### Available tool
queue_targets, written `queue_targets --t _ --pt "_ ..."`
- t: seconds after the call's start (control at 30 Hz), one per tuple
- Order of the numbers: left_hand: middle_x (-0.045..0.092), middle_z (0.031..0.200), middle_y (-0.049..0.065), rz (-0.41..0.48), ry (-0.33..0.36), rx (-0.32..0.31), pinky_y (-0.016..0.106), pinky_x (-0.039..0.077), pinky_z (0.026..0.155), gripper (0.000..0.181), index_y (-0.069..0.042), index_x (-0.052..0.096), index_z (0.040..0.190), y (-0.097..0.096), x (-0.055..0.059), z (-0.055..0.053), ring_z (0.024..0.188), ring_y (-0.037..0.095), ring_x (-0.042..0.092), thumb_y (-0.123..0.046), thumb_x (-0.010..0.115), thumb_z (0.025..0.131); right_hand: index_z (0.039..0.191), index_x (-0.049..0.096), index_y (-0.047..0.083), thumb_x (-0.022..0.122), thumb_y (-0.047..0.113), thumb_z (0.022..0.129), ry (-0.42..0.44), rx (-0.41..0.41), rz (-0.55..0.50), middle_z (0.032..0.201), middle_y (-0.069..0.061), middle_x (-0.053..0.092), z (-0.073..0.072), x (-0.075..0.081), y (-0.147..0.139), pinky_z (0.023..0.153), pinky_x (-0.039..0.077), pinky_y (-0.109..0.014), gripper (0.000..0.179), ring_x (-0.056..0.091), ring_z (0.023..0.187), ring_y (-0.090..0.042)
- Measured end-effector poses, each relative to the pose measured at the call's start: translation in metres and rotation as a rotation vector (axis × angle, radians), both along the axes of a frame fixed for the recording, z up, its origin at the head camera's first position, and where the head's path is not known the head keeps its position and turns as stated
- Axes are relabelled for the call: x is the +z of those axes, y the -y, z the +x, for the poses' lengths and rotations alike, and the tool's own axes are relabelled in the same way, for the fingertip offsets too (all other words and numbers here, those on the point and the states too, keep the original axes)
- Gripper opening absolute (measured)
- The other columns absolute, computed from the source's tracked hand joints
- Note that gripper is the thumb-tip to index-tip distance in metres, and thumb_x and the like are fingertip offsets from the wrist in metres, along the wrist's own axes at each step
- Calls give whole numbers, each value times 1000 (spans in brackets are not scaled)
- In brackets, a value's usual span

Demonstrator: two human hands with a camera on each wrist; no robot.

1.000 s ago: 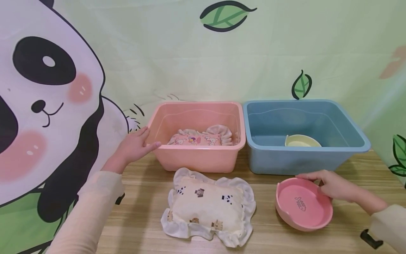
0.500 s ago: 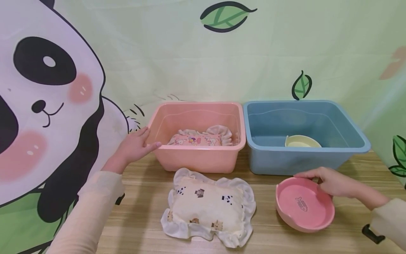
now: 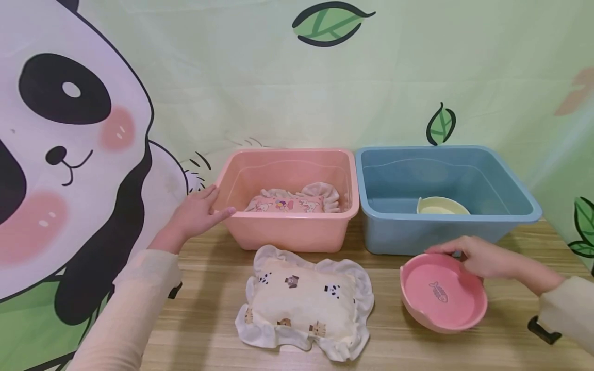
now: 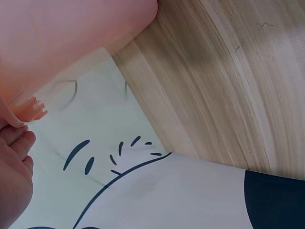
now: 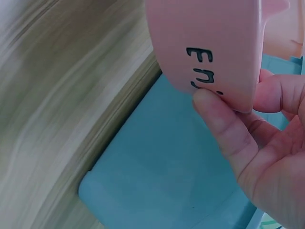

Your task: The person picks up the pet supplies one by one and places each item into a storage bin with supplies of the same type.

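Pink bowl (image 3: 459, 296), lettering (image 5: 204, 74) partly hidden

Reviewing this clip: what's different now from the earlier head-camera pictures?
The pink bowl and the right hand gripping its rim have shifted slightly up the picture, toward the blue tub. Nothing was newly grasped or released. Unchanged: the left hand at the pink tub, the cream pillow, and the yellow bowl inside the blue tub.

Qty 2 ea.: tubs (image 3: 287, 233), bowls (image 3: 443, 301), pillows (image 3: 303, 301), hands (image 3: 488, 258)
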State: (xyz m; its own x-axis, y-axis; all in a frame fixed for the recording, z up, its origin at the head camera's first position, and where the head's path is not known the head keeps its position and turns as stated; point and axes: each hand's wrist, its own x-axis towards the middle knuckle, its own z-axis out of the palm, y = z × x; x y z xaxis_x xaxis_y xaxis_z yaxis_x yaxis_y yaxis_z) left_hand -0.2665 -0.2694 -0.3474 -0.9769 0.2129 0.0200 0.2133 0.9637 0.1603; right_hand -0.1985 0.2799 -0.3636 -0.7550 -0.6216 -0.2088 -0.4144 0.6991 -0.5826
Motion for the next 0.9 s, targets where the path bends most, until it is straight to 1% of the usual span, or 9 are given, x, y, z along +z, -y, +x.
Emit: queue_targets --t 0.17,0.3,0.37,0.47,0.57,0.7,0.77,0.9 --pt "23 143 21 3 6 0 56 24 101 86 -1 19 140 0 1 0 127 43 26 -62 38 83 119 55 0 46 -16 67 2 18 -14 111 -12 61 -3 6 2 63 47 -20 55 51 86 -3" --pt "22 144 21 -2 12 0 56 24 101 86 -1 18 140 0 1 -1 128 43 25 -63 37 83 119 55 0 45 -17 67 1 28 -23 111 -13 61 -5 9 3 60 45 -19 56 50 83 -3" --pt "22 144 21 -6 11 0 56 23 102 85 0 19 139 0 1 -1 128 43 24 -61 38 84 119 55 1 45 -17 67 -6 31 -25 111 -12 61 -5 11 4 61 45 -19 56 50 84 -3" --pt "21 144 21 -10 14 -1 55 23 102 86 0 18 139 0 2 -1 128 43 24 -62 37 83 119 55 3 46 -16 69 -13 24 -19 112 -10 61 -5 15 6 62 46 -20 54 51 86 -4" --pt "21 144 21 -13 15 -4 55 23 102 87 1 18 139 0 2 0 128 43 24 -63 36 83 120 56 6 47 -15 71 4 -3 -3 113 -9 61 -5 18 8 65 47 -20 53 52 90 -5" --pt "22 144 21 -10 14 -6 55 23 102 88 1 19 139 0 3 0 128 43 25 -64 36 82 120 56 8 46 -15 71 5 -14 0 115 -7 60 -5 21 10 68 49 -21 54 52 93 -6" --pt "22 144 21 -7 13 -5 55 23 102 88 1 19 139 0 2 0 128 43 25 -65 36 82 119 57 7 46 -16 70 -23 4 -11 114 -9 60 -5 23 10 66 49 -21 55 52 92 -6" --pt "23 144 21 0 11 0 56 24 102 88 0 19 139 0 1 0 128 43 25 -65 36 82 119 57 7 48 -16 70 -43 16 -16 114 -9 60 -6 27 11 64 48 -20 54 50 90 -7"
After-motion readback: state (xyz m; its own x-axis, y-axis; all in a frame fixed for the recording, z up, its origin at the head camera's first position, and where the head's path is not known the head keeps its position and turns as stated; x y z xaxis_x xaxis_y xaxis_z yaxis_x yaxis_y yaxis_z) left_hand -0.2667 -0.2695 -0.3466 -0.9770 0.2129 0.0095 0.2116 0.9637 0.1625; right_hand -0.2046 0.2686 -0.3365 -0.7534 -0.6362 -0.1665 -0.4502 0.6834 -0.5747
